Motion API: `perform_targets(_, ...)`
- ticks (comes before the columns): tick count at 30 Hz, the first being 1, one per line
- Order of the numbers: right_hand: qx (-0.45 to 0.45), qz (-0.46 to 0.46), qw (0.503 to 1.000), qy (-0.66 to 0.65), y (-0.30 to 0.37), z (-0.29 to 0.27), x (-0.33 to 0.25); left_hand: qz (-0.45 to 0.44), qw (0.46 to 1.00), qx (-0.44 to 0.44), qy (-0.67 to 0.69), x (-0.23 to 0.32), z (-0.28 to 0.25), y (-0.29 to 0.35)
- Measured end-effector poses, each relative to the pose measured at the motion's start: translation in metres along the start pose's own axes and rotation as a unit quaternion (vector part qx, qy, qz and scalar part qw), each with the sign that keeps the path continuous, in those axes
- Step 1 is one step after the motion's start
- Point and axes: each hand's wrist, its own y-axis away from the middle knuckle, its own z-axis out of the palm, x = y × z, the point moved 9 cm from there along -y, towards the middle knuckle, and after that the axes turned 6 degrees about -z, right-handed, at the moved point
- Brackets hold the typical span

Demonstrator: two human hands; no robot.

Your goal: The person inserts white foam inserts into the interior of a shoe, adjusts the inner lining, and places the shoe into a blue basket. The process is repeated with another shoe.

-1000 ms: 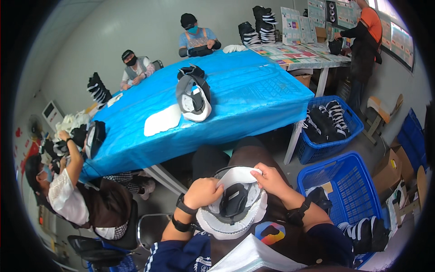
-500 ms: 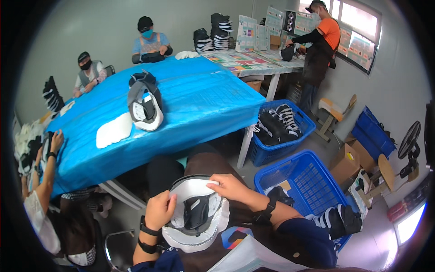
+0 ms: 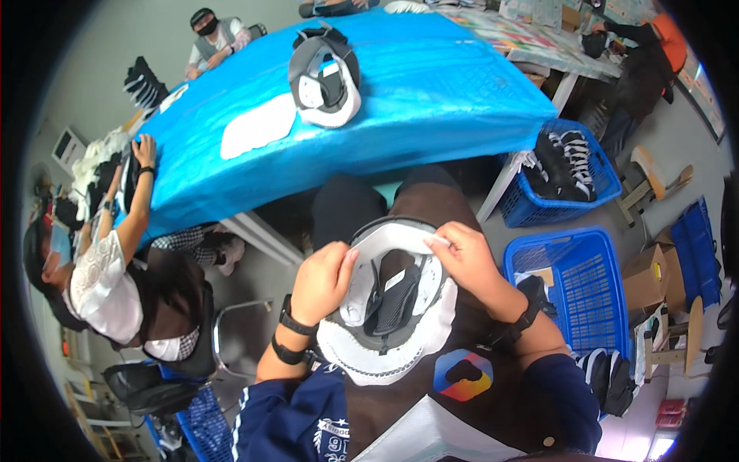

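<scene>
I hold a helmet liner (image 3: 369, 358) over my lap, with a white padded rim, a grey edge and a dark mesh middle. My left hand (image 3: 322, 283) is closed on the far left of its rim, thumb on the white band. On the far right of the same band, my right hand (image 3: 466, 258) pinches the edge between thumb and fingers. The undersides of both grips are hidden. Beyond my knees, a similar grey and white liner (image 3: 340, 115) rests on the blue-covered table (image 3: 431, 115), beside flat white padding (image 3: 258, 127).
To my right stand a blue basket (image 3: 593, 266) with a few dark pieces and another basket (image 3: 523, 202) full of black and white liners. A co-worker (image 3: 115, 285) sits close on my left, hands on dark pieces. Others work beyond the table.
The view has shifted down and left, so the table sits higher and more of the left co-worker shows. Both my hands keep hold of the liner's rim.
</scene>
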Motion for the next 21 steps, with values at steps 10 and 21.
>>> perform_targets(10, 0.138, -0.013, 0.976, -0.167, -0.008, 0.017, 0.012, -0.107, 0.892, 0.092, 0.430, -0.036, 0.017, 0.000)
perform_targets(21, 0.016, 0.019, 0.996, -0.086, -0.002, 0.012, 0.018, -0.034, 0.989, -0.073, 0.121, -0.017, 0.012, 0.007)
